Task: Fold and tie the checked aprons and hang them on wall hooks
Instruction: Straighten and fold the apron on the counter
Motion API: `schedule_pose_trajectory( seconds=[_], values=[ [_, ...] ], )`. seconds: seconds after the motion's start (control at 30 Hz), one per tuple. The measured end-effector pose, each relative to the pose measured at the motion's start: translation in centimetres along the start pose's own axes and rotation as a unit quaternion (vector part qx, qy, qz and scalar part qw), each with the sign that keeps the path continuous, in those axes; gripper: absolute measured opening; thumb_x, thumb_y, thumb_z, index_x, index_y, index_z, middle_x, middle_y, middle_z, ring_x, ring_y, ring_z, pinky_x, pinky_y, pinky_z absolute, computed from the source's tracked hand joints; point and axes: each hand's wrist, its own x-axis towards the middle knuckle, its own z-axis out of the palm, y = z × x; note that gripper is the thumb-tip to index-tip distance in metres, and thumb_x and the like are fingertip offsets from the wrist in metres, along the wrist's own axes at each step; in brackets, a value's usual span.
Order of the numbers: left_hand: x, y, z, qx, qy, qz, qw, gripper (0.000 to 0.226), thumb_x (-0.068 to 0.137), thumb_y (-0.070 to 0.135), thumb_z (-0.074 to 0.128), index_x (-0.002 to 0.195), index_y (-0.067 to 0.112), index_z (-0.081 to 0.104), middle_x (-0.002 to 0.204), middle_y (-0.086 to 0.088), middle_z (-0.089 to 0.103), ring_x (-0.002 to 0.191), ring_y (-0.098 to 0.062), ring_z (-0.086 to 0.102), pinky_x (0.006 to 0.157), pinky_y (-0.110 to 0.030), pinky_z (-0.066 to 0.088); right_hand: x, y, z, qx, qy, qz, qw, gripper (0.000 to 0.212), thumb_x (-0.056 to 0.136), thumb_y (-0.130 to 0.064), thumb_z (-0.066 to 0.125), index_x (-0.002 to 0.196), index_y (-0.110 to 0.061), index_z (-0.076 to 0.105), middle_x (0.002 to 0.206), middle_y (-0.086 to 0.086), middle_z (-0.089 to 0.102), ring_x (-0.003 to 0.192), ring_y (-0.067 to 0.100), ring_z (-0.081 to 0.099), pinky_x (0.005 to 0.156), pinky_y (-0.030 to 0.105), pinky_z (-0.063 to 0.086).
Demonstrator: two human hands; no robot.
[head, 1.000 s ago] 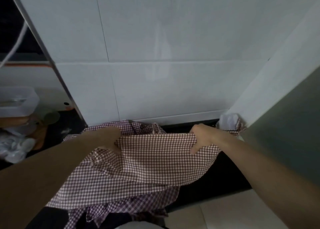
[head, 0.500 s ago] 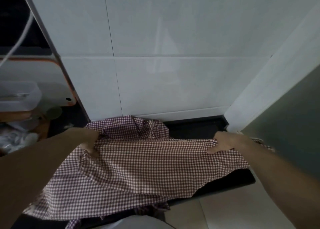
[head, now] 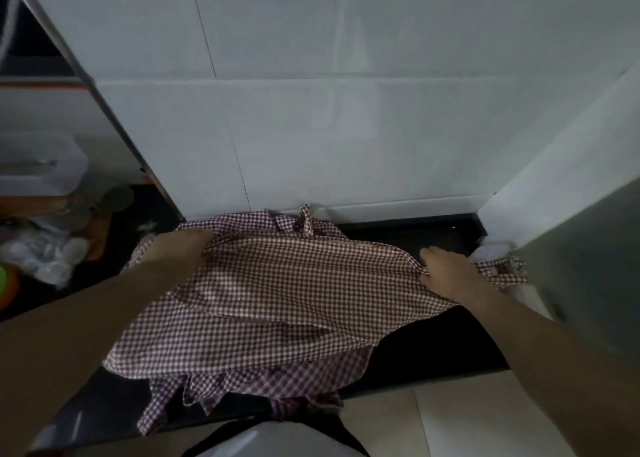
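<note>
We see a checked apron (head: 287,294) spread over a dark surface (head: 433,339) that runs along a white tiled wall (head: 311,127). Its near hem hangs over the front edge of the surface, and a strap end dangles there at the lower left. More checked cloth is bunched against the foot of the wall behind it, with a short strap sticking up.

Our left hand (head: 180,249) holds the far left corner of the apron, its grip closed on the cloth, with the fabric gathered under the fingers. Our right hand (head: 446,269) pinches the far right edge, and the cloth puckers into small folds where that grip bites. Between the two hands the top edge of the apron is drawn fairly straight.

Just beyond the right hand a knotted checked strap (head: 502,269) lies beside something white (head: 491,250) in the corner, too blurred to name. To the left, past a slanting metal edge, a white lidded box (head: 38,166) stands above some clear plastic items (head: 41,256), well apart from the apron.
</note>
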Motion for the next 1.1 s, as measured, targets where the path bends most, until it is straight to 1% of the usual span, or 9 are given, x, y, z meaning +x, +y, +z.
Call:
schedule_pose_trajectory(
  seconds=[0.23,0.3,0.43,0.57,0.63,0.73,0.87,0.97,1.1],
  values=[
    [0.3,0.3,0.6,-0.002,0.028,-0.020,0.999,0.039,0.095,0.033,0.054,0.132,0.022,0.052,0.134,-0.005,0.058,0.116,-0.027,0.060,0.096,-0.041,0.045,1.9,-0.2,1.0,0.010,-0.054,-0.058,0.997,0.022,0.090,-0.035,0.062,0.095,-0.024,0.043,0.106,0.002,0.062,0.095,0.020,0.060,0.072,0.026,0.035],
    [0.3,-0.3,1.1,-0.033,0.039,-0.020,0.998,0.037,0.092,0.032,0.058,0.127,0.019,0.057,0.129,-0.008,0.062,0.112,-0.031,0.062,0.095,-0.044,0.048,2.5,0.0,1.2,-0.009,-0.022,-0.048,0.999,0.014,0.093,-0.029,0.059,0.100,-0.020,0.051,0.107,0.004,0.064,0.095,0.021,0.063,0.070,0.027,0.034],
    [0.3,-0.5,1.1,-0.053,0.077,0.018,0.995,0.033,0.086,0.037,0.054,0.102,0.012,0.068,0.099,-0.013,0.072,0.083,-0.034,0.070,0.068,-0.045,0.057,3.5,0.6,1.2,-0.019,0.076,-0.002,0.997,0.012,0.095,-0.024,0.056,0.102,-0.015,0.058,0.103,0.006,0.067,0.090,0.025,0.066,0.067,0.028,0.035],
    [0.3,1.7,-0.5,-0.032,0.059,0.024,0.997,0.030,0.094,0.035,0.059,0.119,0.019,0.065,0.120,-0.006,0.068,0.107,-0.028,0.066,0.089,-0.036,0.051,4.3,1.3,0.0,-0.031,0.005,0.089,0.996,0.013,0.097,-0.020,0.053,0.106,-0.013,0.060,0.109,0.008,0.066,0.097,0.025,0.065,0.073,0.029,0.041],
    [0.9,2.2,-0.8,-0.027,0.006,0.037,0.999,0.036,0.098,0.042,0.055,0.126,0.021,0.061,0.127,-0.002,0.065,0.113,-0.022,0.062,0.093,-0.029,0.044,4.5,1.4,-0.8,-0.053,-0.053,0.146,0.987,0.017,0.096,-0.021,0.053,0.111,-0.016,0.060,0.115,0.007,0.064,0.106,0.024,0.061,0.094,0.037,0.044],
    [1.9,2.1,-0.5,-0.081,-0.031,0.085,0.993,0.031,0.095,0.038,0.060,0.119,0.020,0.066,0.118,0.000,0.069,0.102,-0.018,0.064,0.082,-0.024,0.044,5.2,0.2,-1.4,-0.053,-0.098,0.173,0.979,0.049,0.090,-0.030,0.062,0.135,-0.017,0.047,0.136,0.012,0.050,0.128,0.030,0.044,0.112,0.054,0.027],
    [2.8,1.8,-1.1,-0.087,-0.047,0.117,0.988,0.033,0.092,0.035,0.065,0.121,0.018,0.067,0.118,0.001,0.068,0.102,-0.017,0.064,0.080,-0.019,0.040,7.1,-6.0,-3.2,0.095,-0.059,0.007,0.994,0.106,0.070,-0.044,0.082,0.152,-0.021,0.020,0.153,0.014,0.027,0.141,0.035,0.027,0.116,0.061,0.020],
    [3.3,0.9,-1.4,-0.093,-0.049,0.123,0.987,0.037,0.092,0.042,0.065,0.122,0.020,0.065,0.119,0.002,0.068,0.103,-0.016,0.063,0.086,-0.023,0.045,7.9,-13.1,-4.9,0.155,-0.033,-0.144,0.977,0.121,0.067,-0.057,0.083,0.156,-0.021,0.010,0.162,0.006,0.018,0.149,0.026,0.016,0.120,0.059,0.012],
    [3.4,-0.8,-1.6,-0.112,-0.071,0.133,0.982,0.047,0.087,0.050,0.069,0.124,0.023,0.062,0.122,0.004,0.065,0.107,-0.014,0.061,0.088,-0.023,0.044,9.6,-18.2,-4.3,0.163,-0.062,-0.121,0.977,0.122,0.061,-0.056,0.086,0.153,-0.015,0.017,0.153,0.008,0.041,0.140,0.027,0.039,0.118,0.059,0.016]
  ],
)
